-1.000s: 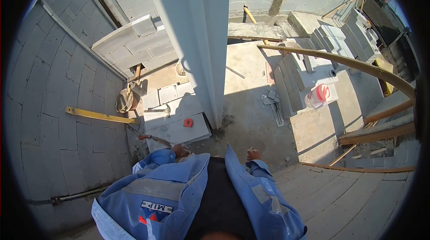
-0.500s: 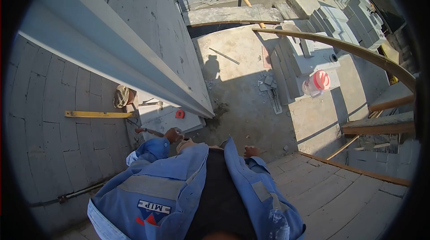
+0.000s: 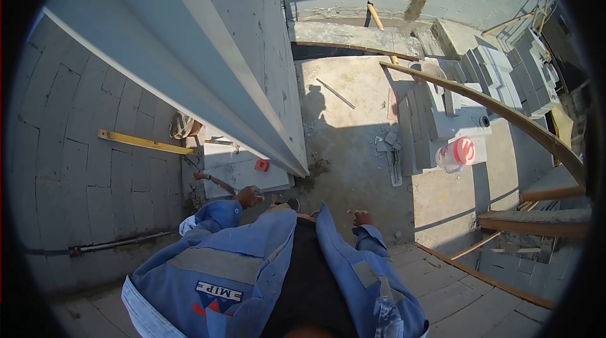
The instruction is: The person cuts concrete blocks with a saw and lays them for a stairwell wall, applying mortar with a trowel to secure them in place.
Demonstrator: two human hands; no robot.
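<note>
The left hand (image 3: pixel 249 197) has been brought up near the trowel (image 3: pixel 211 181), lying at its 10 o'clock, untouched (fingers curled, contents not discernible); the right hand (image 3: pixel 361 218) is kept loosely fisted aside

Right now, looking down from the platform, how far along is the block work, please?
Done: the grey block wall stands many courses high, with a yellow level against it. In hand: little; the left hand hovers near a trowel-like tool, and the right hand hangs beside the jacket. Left: stacks of unused blocks wait below, so more laying probably remains.
</note>
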